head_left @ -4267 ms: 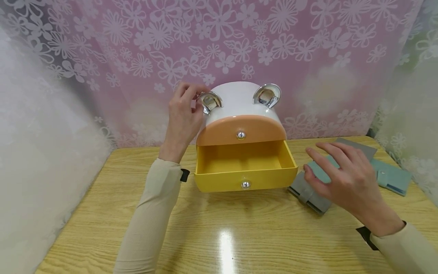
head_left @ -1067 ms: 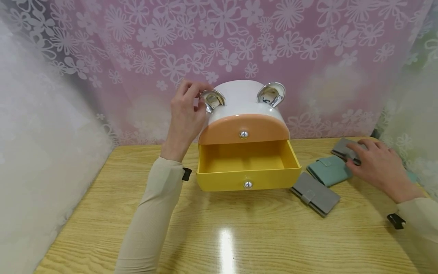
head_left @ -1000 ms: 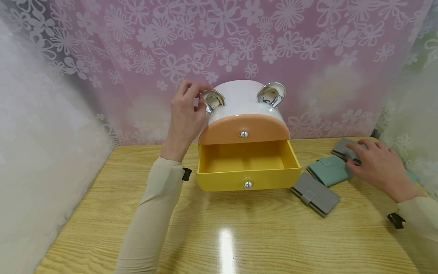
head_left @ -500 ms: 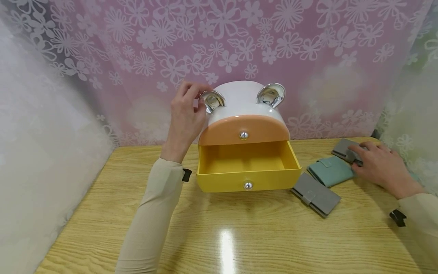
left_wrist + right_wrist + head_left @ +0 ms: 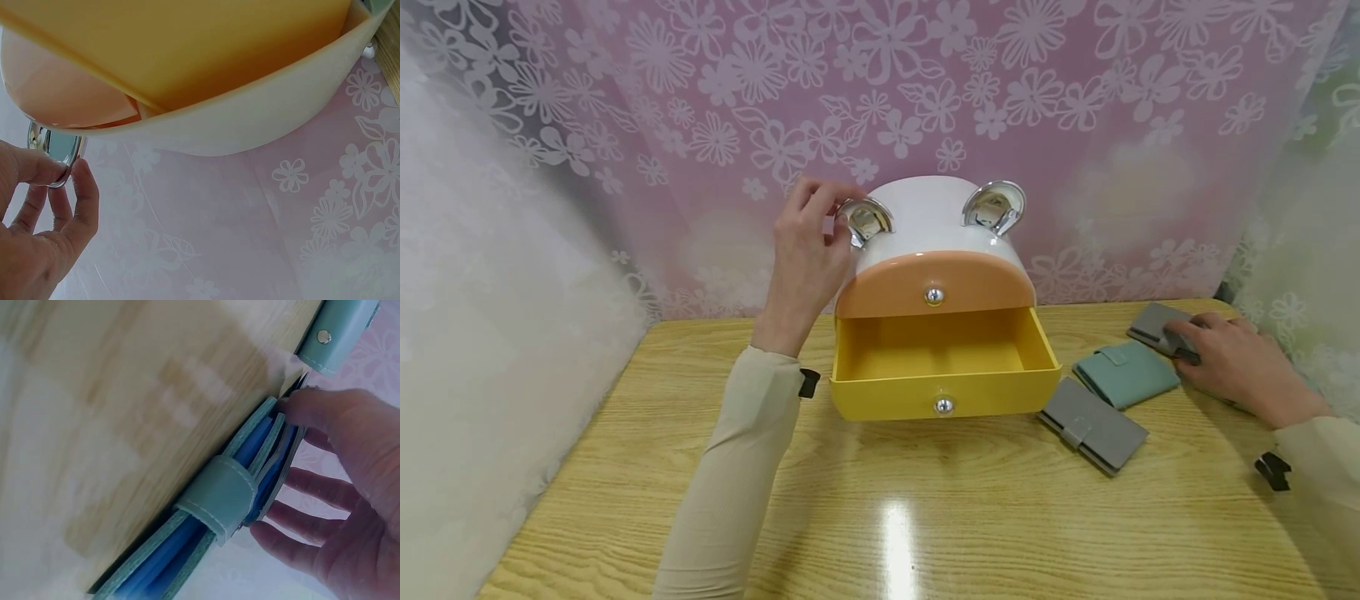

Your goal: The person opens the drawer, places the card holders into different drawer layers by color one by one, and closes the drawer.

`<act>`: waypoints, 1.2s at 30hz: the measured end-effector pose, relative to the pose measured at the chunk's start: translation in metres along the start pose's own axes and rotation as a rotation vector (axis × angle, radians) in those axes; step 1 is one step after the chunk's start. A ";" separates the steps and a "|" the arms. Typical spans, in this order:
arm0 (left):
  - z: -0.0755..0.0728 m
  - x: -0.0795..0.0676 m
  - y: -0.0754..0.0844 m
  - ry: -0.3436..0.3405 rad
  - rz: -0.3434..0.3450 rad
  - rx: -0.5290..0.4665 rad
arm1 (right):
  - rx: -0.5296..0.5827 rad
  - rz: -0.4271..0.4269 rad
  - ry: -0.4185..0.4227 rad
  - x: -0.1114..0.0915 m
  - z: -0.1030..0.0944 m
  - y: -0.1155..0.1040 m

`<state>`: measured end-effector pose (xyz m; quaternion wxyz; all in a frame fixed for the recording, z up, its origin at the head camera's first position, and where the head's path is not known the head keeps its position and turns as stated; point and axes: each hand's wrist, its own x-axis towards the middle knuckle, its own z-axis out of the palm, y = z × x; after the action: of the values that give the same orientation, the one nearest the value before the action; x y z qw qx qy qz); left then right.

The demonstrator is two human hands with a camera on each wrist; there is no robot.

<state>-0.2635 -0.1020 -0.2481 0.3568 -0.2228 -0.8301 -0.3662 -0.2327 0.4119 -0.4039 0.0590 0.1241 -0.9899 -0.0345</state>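
My left hand point(image 5: 805, 254) pinches the left silver ear point(image 5: 867, 220) of a white, rounded drawer box point(image 5: 925, 204); thumb and fingers meet round the ear in the left wrist view. The box's yellow lower drawer point(image 5: 943, 398) is pulled out and holds nothing, while its orange upper drawer point(image 5: 880, 287) is closed. At the back right, my right hand point(image 5: 1243, 367) grips a grey wallet point(image 5: 1152, 323) by its near end, covering part of it. In the right wrist view, a strapped teal wallet point(image 5: 215, 494) with blue inside lies in front of the grey one.
Another teal wallet point(image 5: 1123, 375) and a second grey wallet point(image 5: 1101, 429) lie between drawer and right hand, the latter partly by the drawer's corner. Flowered pink cloth point(image 5: 700, 167) hangs behind the wooden table point(image 5: 820, 517).
My right hand has moved from above the near wallets to the grey wallet at the back right, then shifted slightly rightward. The left hand keeps its hold on the ear.
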 end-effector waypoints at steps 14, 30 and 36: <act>0.000 0.000 0.001 0.003 0.005 -0.001 | 0.038 -0.086 0.090 0.000 0.003 0.001; -0.001 0.000 0.002 -0.014 -0.015 0.002 | 0.048 -0.078 0.188 -0.003 -0.001 -0.004; -0.001 0.000 0.002 -0.019 -0.023 0.010 | 0.051 -0.074 0.247 -0.003 -0.002 -0.006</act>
<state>-0.2615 -0.1016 -0.2468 0.3456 -0.2148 -0.8378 -0.3640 -0.2277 0.4064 -0.4025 0.1760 0.1653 -0.9704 0.0043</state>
